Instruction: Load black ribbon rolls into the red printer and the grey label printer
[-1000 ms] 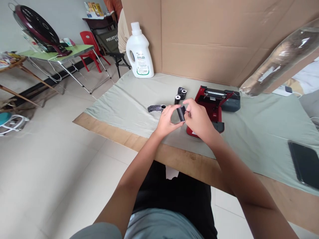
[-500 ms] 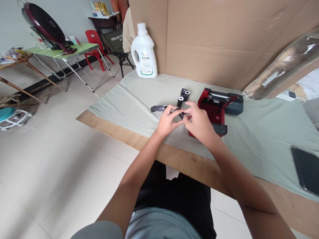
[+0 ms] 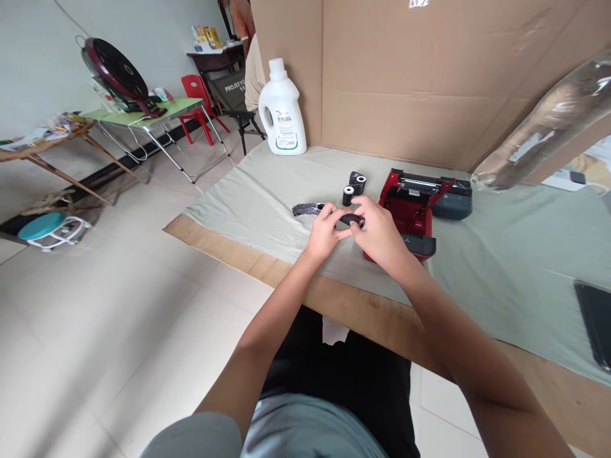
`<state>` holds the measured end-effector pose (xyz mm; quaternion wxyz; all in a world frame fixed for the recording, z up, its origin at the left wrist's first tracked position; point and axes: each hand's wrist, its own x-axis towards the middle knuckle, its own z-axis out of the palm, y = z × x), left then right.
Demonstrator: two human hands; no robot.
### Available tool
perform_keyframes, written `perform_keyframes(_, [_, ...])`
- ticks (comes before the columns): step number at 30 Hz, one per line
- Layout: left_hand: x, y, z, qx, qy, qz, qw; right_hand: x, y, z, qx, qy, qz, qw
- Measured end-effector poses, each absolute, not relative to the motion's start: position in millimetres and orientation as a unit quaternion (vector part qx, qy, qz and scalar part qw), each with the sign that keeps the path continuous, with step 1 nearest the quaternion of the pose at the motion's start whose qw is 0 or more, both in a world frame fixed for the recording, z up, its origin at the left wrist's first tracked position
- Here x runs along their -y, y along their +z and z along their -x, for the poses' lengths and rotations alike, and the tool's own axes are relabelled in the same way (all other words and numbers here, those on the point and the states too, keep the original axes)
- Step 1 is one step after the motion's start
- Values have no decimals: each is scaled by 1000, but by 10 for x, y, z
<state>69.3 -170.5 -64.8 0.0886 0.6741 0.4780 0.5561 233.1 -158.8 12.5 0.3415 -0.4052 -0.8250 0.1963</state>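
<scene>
Between my two hands is a black ribbon roll (image 3: 351, 219), held by its ends and lying nearly level just above the cloth. My left hand (image 3: 325, 233) closes on its left end with the fingertips. At the other end, the thumb and fingers of my right hand (image 3: 378, 228) pinch it. Beyond the hands stand two black rolls with white cores, a nearer roll (image 3: 348, 197) and a farther roll (image 3: 361, 183). A shiny dark strip of film (image 3: 304, 209) lies left of my left hand. To the right sits a red and black printer (image 3: 421, 220), its lid raised.
A dark device (image 3: 453, 202) adjoins the printer's back right. A white detergent bottle (image 3: 286, 117) stands at the far left of the cloth-covered table (image 3: 248, 203). Cardboard (image 3: 391, 83) walls the back, with a plastic-wrapped bundle (image 3: 539, 127) at right. A black phone-like slab (image 3: 594, 318) lies far right.
The black roll has turned from a slant to nearly level between my hands. Both hands stay on it. The view has shifted slightly, moving the background rightward and down.
</scene>
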Motion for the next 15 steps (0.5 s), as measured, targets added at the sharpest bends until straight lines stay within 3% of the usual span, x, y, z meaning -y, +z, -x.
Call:
perform_keyframes(10, [1756,-522,-717,-392,674,-515,355,1576,295,-2379,756,388,360,384])
perform_keyframes(15, [1690,-320,-551,-427,665,-515,332,1506,279,-2403,716,375,392,440])
